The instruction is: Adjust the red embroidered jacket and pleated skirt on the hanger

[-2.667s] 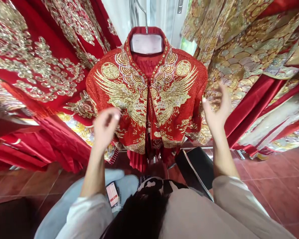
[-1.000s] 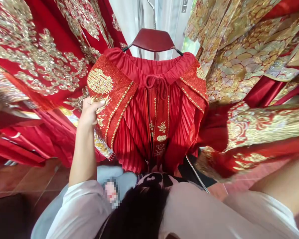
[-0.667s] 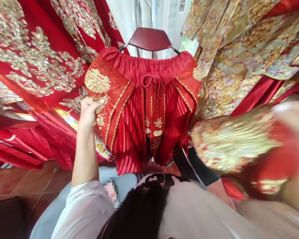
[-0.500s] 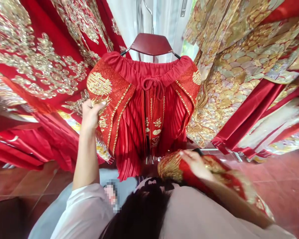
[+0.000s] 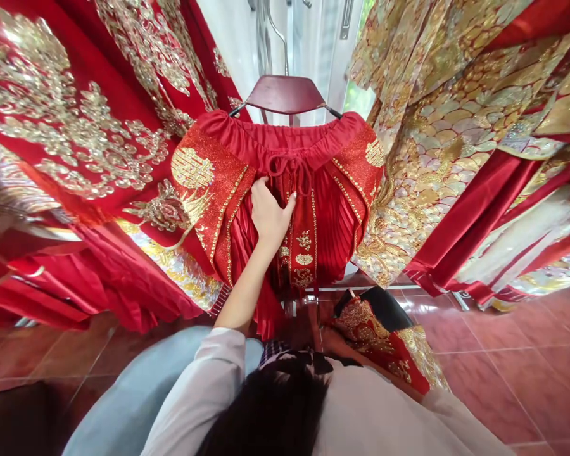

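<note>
A red skirt [image 5: 308, 209] with pleats, gold beading and embroidered panels hangs at the middle, its gathered waist and tied drawstring stretched on a dark red hanger [image 5: 285, 94]. Just below the drawstring bow, my left hand [image 5: 272, 212] grips the skirt front, fingers bent into the pleats and thumb pointing up over the cloth. Low on the right, my right hand [image 5: 333, 342] is in shadow beside a folded red-and-gold embroidered garment [image 5: 375, 335]; its fingers do not show clearly. Behind that garment shows a rounded black surface [image 5: 392, 307].
Red gowns with silver-gold beading [image 5: 99, 139] hang close on the left. Gold scale-patterned garments [image 5: 446, 177] crowd the right. A metal rack pole [image 5: 262, 38] stands behind the hanger, and dark red floor tiles [image 5: 498, 373] spread below. Dark hair fills the lower middle.
My left hand has moved right from the skirt's left side panel to its front below the bow. My right hand has drawn down and left, and the folded garment sits lower.
</note>
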`<state>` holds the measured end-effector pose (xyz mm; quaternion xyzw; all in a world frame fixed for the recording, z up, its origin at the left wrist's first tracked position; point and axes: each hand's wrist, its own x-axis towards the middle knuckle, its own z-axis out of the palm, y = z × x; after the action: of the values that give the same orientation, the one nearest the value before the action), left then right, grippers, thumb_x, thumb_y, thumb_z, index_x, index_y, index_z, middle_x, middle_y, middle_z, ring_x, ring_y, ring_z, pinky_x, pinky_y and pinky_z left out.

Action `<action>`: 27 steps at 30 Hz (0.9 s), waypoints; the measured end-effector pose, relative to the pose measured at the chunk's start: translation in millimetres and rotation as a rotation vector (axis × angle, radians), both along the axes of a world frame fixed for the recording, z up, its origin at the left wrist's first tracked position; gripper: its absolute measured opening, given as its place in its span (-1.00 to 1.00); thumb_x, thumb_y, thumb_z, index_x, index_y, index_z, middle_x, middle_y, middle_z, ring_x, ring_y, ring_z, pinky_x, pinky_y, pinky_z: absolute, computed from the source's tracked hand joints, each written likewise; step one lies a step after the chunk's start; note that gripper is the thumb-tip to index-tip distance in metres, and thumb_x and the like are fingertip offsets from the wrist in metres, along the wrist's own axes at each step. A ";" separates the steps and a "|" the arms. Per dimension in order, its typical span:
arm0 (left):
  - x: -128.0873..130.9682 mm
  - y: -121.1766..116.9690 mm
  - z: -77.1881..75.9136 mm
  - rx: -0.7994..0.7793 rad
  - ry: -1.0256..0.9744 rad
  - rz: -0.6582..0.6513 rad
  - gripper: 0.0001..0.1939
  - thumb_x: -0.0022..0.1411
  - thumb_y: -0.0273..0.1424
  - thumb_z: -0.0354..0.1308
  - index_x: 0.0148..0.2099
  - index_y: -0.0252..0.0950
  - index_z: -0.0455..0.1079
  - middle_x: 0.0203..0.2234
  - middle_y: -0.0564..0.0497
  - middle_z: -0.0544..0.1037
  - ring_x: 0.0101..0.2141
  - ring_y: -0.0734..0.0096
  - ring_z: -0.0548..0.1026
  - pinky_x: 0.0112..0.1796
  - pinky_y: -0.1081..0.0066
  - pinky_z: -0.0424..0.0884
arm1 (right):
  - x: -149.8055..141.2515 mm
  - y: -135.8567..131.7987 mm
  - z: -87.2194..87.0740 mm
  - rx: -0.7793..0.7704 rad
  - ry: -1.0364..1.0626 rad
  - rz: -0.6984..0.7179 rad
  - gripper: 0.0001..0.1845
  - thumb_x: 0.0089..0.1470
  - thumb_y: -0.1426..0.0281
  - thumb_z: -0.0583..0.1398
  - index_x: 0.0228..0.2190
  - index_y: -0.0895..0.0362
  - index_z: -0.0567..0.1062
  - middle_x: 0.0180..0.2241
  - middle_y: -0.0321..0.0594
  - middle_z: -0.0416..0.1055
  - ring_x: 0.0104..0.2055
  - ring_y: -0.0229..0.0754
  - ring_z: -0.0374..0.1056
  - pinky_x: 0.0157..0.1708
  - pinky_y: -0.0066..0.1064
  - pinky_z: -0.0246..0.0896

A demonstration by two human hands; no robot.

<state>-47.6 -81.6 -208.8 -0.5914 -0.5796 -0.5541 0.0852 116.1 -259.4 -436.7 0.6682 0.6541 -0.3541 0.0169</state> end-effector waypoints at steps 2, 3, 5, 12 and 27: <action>0.8 15.9 -1.0 0.004 -0.091 -0.006 -0.38 0.12 -0.21 0.23 0.10 -0.38 0.08 0.04 -0.32 0.26 0.08 0.03 0.27 0.05 0.16 0.26 | -9.4 16.4 15.6 -0.059 -0.023 0.058 -0.79 0.10 0.33 0.21 -0.25 0.21 0.47 -0.24 -0.14 0.41 -0.17 -0.17 0.39 -0.20 -0.32 0.33; -0.5 22.3 -1.2 0.008 -0.130 -0.027 -0.38 0.12 -0.23 0.24 0.11 -0.37 0.07 0.04 -0.31 0.27 0.07 0.03 0.29 0.04 0.17 0.27 | -14.4 28.1 28.6 -0.052 -0.013 0.084 -0.81 0.06 0.35 0.23 -0.30 0.22 0.49 -0.29 -0.13 0.43 -0.17 -0.11 0.41 -0.20 -0.30 0.32; -5.1 31.5 -2.1 -0.006 -0.192 -0.098 -0.44 0.13 -0.27 0.24 0.08 -0.36 0.10 -0.04 -0.27 0.35 -0.03 0.08 0.38 -0.01 0.18 0.32 | -23.4 56.1 65.3 0.046 0.048 0.122 -0.82 0.08 0.34 0.19 -0.30 0.18 0.52 -0.27 -0.08 0.46 -0.11 -0.04 0.40 -0.13 -0.29 0.27; -22.8 24.3 -6.3 -0.033 -0.267 -0.390 -0.80 0.24 -0.34 0.10 -0.40 -0.32 0.27 -0.53 0.04 0.39 -0.44 0.37 0.41 -0.31 0.37 0.40 | -53.1 144.3 205.8 0.943 0.830 0.017 -0.66 0.14 0.32 0.06 -0.14 0.21 0.48 -0.19 -0.12 0.47 -0.25 -0.28 0.39 -0.17 -0.45 0.27; -22.9 4.5 -1.1 -0.049 -0.219 -0.375 -0.86 0.23 -0.36 0.10 -0.35 -0.33 0.32 -0.48 0.01 0.44 -0.42 0.38 0.42 -0.33 0.39 0.38 | -78.9 195.4 243.4 1.059 0.904 -0.265 -0.74 0.01 0.30 0.14 -0.59 0.21 0.38 -0.62 -0.36 0.25 -0.56 -0.39 0.11 -0.48 -0.52 0.01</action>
<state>-70.5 -77.1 -209.8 -0.6268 -0.4786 -0.6071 -0.0973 37.3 -64.0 -193.3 0.4480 0.5943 -0.2302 -0.6270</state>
